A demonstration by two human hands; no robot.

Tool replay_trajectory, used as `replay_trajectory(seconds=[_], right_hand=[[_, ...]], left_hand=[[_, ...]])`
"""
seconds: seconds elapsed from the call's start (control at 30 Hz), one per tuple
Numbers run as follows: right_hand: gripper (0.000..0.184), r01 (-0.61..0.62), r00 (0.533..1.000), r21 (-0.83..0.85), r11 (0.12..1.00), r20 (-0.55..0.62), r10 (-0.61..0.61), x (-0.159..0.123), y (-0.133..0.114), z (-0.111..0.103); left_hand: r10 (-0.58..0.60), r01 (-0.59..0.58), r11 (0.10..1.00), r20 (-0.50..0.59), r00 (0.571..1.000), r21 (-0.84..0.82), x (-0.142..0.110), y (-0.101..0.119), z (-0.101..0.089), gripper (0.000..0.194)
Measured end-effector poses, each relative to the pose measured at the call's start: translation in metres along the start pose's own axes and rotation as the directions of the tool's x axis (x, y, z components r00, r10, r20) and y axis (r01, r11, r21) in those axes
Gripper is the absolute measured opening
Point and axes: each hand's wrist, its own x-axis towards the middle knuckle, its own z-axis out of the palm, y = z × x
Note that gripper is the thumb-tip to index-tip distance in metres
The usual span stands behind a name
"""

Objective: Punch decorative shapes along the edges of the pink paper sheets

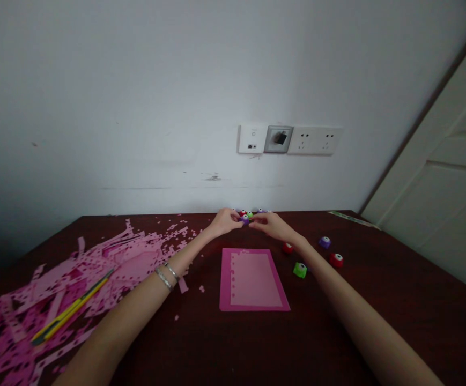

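Observation:
Near the wall at the back of the table, my left hand (226, 221) has its fingers closed on a small purple craft punch (244, 220) with a white, eye-like top. My right hand (272, 225) reaches in from the other side, thumb and fingers apart, its fingertips close to the same punch; whether they touch it I cannot tell. Just behind are a green craft punch (250, 214), a red one (243, 213) and several others partly hidden by my hands. Below my hands lies a pink sheet (256, 279) on a darker pink backing (225, 305), with marks along its left side.
Right of the sheet stand a green punch (300, 269), red punches (336, 260) (287, 248) and a purple punch (324, 242). Pink paper scraps (136, 265) cover the left side, with a yellow-green cutter-like tool (72, 309) on top. Wall sockets (315, 140) are behind.

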Motion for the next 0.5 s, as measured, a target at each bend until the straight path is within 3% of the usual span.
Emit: replay_trajectory(seconds=[0.1,0.23,0.5], right_hand=[[0.030,0.013,0.999,0.070,0.997,0.048,-0.017,0.000,-0.005,-0.003],[0.029,0.040,0.994,0.128,0.991,0.100,-0.053,0.000,-0.009,-0.003],[0.024,0.102,0.978,0.110,0.989,0.173,-0.120,-0.004,-0.012,0.001]], left_hand=[[0.044,-0.037,0.996,0.077,0.996,-0.083,-0.017,0.014,-0.009,0.026],[0.049,-0.039,0.994,0.099,0.994,-0.098,-0.032,0.028,-0.017,0.027],[0.060,-0.042,0.994,0.193,0.979,-0.096,-0.040,0.022,-0.022,0.028]])
